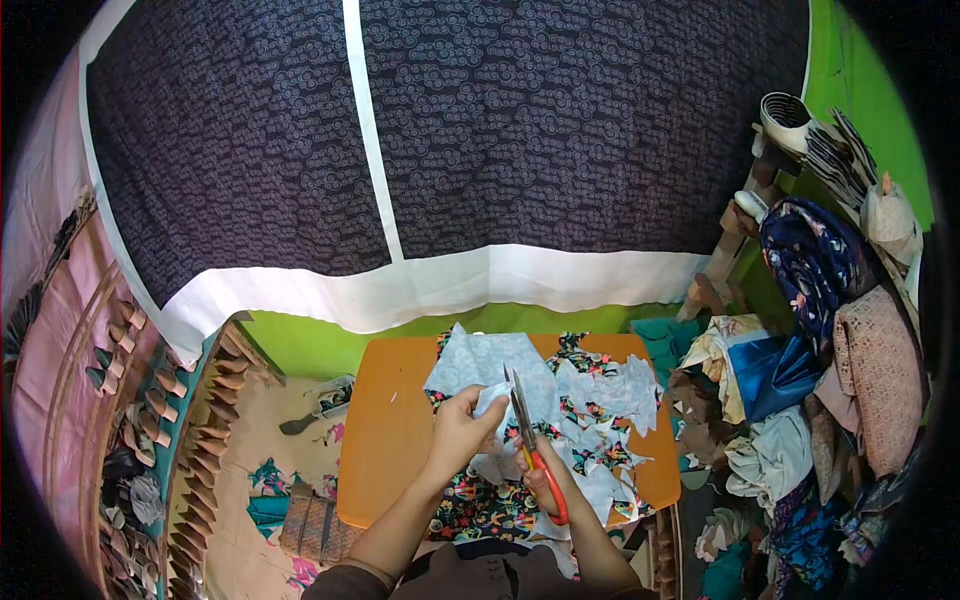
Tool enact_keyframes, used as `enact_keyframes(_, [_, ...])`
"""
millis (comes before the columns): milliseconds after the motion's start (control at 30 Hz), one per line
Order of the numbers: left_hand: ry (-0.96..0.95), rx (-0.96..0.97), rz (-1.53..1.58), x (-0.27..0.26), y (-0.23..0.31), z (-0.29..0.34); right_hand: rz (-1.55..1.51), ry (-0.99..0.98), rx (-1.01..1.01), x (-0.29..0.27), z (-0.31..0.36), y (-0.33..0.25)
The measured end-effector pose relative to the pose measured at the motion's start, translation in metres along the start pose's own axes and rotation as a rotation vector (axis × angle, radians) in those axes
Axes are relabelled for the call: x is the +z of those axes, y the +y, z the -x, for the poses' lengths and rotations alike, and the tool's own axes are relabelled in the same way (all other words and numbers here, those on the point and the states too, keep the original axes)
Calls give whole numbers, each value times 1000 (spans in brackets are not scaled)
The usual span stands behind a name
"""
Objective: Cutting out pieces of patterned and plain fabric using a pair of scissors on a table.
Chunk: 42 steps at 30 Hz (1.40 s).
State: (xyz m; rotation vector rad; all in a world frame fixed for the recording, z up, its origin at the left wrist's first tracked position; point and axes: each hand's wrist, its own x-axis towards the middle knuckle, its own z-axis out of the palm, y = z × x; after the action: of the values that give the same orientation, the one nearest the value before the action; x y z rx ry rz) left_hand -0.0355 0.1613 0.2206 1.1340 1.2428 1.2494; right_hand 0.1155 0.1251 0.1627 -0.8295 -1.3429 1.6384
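Observation:
My left hand pinches a small pale blue-white piece of cloth above the table. In my right hand is a pair of scissors with red and yellow handles, its fingers wrapped round them. The blades point away from me, slightly parted, right beside the pinched cloth. Beneath both hands spreads a dark floral fabric, partly covered by a larger pale cloth and several ragged pale scraps.
An orange table carries the fabric. Wooden shoe lasts line racks on the left. Heaped cloth, including a blue shiny piece, crowds the right side. A dark patterned curtain hangs behind the table. Scraps lie on the floor.

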Motion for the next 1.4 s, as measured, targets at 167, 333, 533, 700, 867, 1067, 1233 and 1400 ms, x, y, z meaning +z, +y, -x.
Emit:
enact_keyframes(167, [-52, 25, -10, -5, -18, -6, 166, 21, -52, 4, 0, -4])
enact_keyframes(333, [-66, 73, -62, -2, -18, -7, 85, 81, 23, 0, 1, 3])
enact_keyframes(533, [-66, 69, -68, 0, -25, -9, 47, 118, 1, -1, 5, 10])
enact_keyframes(700, [-73, 84, -67, -3, -32, -11, -179, 109, 29, -16, 10, 15])
enact_keyframes(867, [-91, 14, -4, -3, -34, -8, -220, 243, -71, -10, 2, 26])
enact_keyframes(1067, [-178, -263, 362, 5, -44, 0, -40, 348, -82, -11, -10, 37])
enact_keyframes(1233, [-156, -92, 186, -10, -60, -2, -414, 181, 121, -33, -16, 21])
enact_keyframes(1400, [-415, -178, -181, -25, -57, -1, -114, 188, 65, -57, -25, 5])
